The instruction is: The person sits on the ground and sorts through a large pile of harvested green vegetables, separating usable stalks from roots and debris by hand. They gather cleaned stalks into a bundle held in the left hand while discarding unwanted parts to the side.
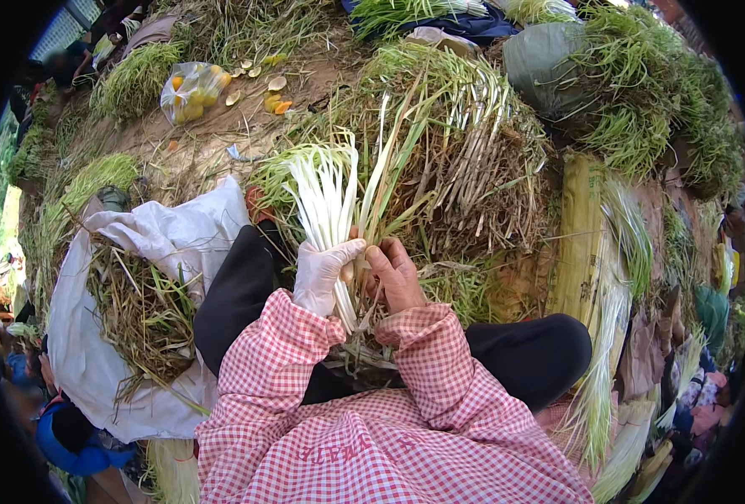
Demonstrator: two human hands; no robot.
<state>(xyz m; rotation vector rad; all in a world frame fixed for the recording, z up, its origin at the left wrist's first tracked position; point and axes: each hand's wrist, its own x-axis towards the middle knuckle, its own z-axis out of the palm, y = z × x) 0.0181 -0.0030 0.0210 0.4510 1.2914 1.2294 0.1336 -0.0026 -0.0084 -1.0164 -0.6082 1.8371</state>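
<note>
My left hand (327, 274), in a thin whitish glove, is closed around a bunch of white-stemmed greens (323, 195), perhaps scallions or garlic chives, their pale green tops pointing away from me. Close beside it, my bare right hand (392, 274) pinches a stalk with long yellowing leaves (382, 189) between thumb and fingers; its lower end is partly hidden by the hands. Beyond my right hand lies a large heap of untrimmed stalks (473, 170) with brown, dirty lower ends. Dry leaf scraps lie between my folded legs.
To the left, a white woven sack (82, 340) holds brown plant waste (145, 315). A clear bag of orange fruit (192, 91) sits farther off, near peels (276, 104). Pale cleaned stalks (599, 378) lie on yellow printed sacking (574, 239) at right. People are partly visible at both edges.
</note>
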